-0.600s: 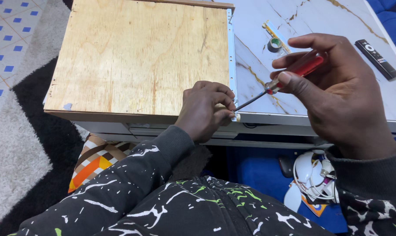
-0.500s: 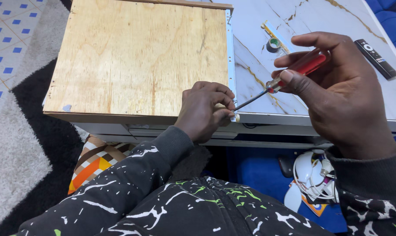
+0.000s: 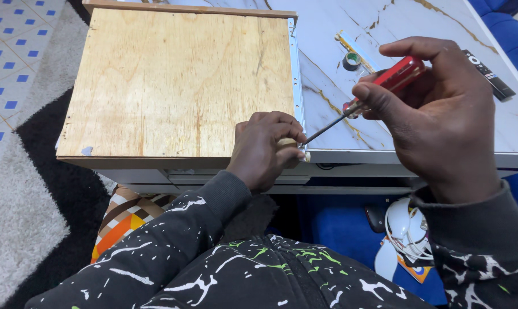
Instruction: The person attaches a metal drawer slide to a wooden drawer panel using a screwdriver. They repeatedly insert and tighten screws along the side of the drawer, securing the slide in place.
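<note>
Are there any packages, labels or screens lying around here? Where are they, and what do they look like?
Black bar-shaped item with white print: far right of the marble table top, beyond the right hand; a long, slim slab.
Small tape roll: on the table behind the red screwdriver; round, dark, greenish middle.
No screens or packages in view.

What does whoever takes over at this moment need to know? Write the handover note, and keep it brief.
Left hand: fingers curled tight on the near right corner of the plywood panel, at the end of the white rail.
Right hand: gripping the red-handled screwdriver, with the tip angled down into that corner beside the left fingertips.
Things: the panel lies flat on the marble-pattern table. A small tape roll and a black marker lie beyond.
Done: the rail sits along the panel's right edge.
Left: the corner fixing. The fingers hide it, so I cannot tell how far in it is.
</note>
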